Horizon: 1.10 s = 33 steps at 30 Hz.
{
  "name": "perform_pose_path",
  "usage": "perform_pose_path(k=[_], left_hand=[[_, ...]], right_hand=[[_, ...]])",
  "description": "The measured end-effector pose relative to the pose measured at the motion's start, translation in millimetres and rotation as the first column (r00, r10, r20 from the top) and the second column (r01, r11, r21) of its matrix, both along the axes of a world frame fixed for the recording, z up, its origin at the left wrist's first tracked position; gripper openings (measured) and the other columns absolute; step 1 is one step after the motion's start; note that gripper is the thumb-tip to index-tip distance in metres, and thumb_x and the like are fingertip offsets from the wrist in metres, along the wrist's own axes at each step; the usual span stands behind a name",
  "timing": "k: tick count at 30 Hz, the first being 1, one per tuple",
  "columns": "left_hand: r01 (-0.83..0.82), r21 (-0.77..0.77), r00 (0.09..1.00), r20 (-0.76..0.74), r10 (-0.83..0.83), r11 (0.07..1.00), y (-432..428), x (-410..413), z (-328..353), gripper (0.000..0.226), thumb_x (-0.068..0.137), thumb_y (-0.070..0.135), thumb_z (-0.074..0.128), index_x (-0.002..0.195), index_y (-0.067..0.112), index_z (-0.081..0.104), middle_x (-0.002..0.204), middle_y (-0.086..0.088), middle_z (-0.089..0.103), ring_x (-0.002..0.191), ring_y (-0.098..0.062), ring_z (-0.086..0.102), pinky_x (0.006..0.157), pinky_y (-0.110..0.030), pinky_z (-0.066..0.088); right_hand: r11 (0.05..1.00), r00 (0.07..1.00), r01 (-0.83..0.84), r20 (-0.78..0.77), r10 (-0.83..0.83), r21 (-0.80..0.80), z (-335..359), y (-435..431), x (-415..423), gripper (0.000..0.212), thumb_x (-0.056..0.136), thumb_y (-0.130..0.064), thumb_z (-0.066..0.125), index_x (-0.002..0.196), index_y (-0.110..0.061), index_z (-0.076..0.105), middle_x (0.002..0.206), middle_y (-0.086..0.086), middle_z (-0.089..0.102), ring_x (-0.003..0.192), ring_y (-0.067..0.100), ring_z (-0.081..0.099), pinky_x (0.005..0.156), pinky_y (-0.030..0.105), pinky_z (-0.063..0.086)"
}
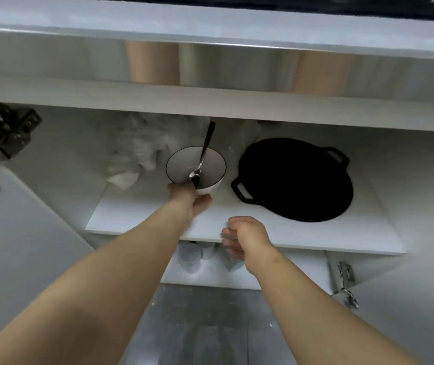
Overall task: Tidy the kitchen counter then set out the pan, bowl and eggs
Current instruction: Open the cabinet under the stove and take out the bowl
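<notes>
A white bowl (184, 164) with a dark rim stands on the upper shelf (302, 233) of an open lower cabinet. A metal spoon (203, 154) leans inside it. My left hand (188, 200) grips the bowl's near rim, thumb below the wall. To the right of the bowl lies a flat black pan (294, 180) with two loop handles. My right hand (247, 237) hovers at the shelf's front edge, fingers loosely curled and holding nothing, blurred. No eggs are in view.
Crumpled white plastic bags (142, 151) sit behind and left of the bowl. Pale containers (192, 256) stand on the lower shelf. Cabinet doors hang open on both sides, with hinges (344, 283) showing. The counter edge (210, 35) runs above.
</notes>
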<state>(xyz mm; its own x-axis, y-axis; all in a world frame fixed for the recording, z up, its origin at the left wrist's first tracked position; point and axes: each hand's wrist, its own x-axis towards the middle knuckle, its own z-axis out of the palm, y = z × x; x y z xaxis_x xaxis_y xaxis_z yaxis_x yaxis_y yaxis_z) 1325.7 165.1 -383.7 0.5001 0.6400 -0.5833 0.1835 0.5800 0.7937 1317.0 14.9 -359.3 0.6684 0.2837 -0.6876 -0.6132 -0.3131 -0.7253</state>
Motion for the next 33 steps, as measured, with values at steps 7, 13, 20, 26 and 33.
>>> perform_pose_path(k=[7,13,20,26,33], left_hand=[[0.11,0.072,0.987,-0.122,-0.1,0.991,-14.7,-48.0,29.3,0.032,0.092,0.005,0.046,0.122,-0.005,0.039,0.096,-0.022,0.061,0.051,-0.028,0.066,0.044,-0.033,0.056],[0.218,0.053,0.941,-0.278,-0.196,0.974,-36.8,-129.4,99.5,0.02,0.093,0.002,0.04,0.11,0.007,0.033,0.109,-0.025,0.05,0.063,-0.039,0.063,0.053,-0.041,0.059],[0.252,0.043,0.911,-0.349,-0.222,0.967,-58.8,-236.9,191.9,0.022,0.092,-0.001,0.035,0.112,0.008,0.033,0.084,-0.02,0.06,0.051,-0.029,0.063,0.047,-0.039,0.056],[0.236,0.1,0.91,-0.372,-0.183,0.967,-62.3,-292.0,261.0,0.02,0.091,0.003,0.036,0.11,0.009,0.037,0.086,-0.022,0.064,0.063,-0.036,0.066,0.055,-0.043,0.059],[0.216,0.12,0.942,-0.286,-0.175,0.969,-71.3,-331.9,322.8,0.015,0.091,0.001,0.033,0.101,0.011,0.035,0.072,-0.019,0.064,0.048,-0.026,0.065,0.05,-0.034,0.056]], right_hand=[[0.999,1.0,-0.013,-0.021,0.014,0.04,34.8,-4.9,-13.5,0.02,0.094,-0.006,0.038,0.099,-0.016,0.054,0.076,0.001,0.056,0.061,0.016,0.052,0.056,0.024,0.041],[0.998,0.991,-0.053,-0.125,0.049,-0.032,84.1,-13.1,-50.3,0.023,0.094,-0.021,0.048,0.115,-0.011,0.049,0.095,0.006,0.052,0.075,0.023,0.059,0.059,0.028,0.046],[0.982,0.954,-0.185,-0.236,0.185,0.024,159.5,-20.2,-125.2,0.033,0.092,-0.006,0.043,0.121,-0.022,0.044,0.11,0.014,0.057,0.071,0.03,0.059,0.054,0.032,0.052],[0.962,0.952,-0.266,-0.138,0.272,0.062,221.8,-20.1,-174.4,0.043,0.084,0.006,0.036,0.117,-0.019,0.043,0.111,0.014,0.054,0.095,0.036,0.056,0.05,0.031,0.052],[0.863,0.862,-0.501,-0.048,0.505,0.07,294.5,-26.7,-192.1,0.021,0.088,-0.009,0.044,0.106,-0.02,0.041,0.084,0.009,0.058,0.056,0.027,0.06,0.049,0.029,0.05]])
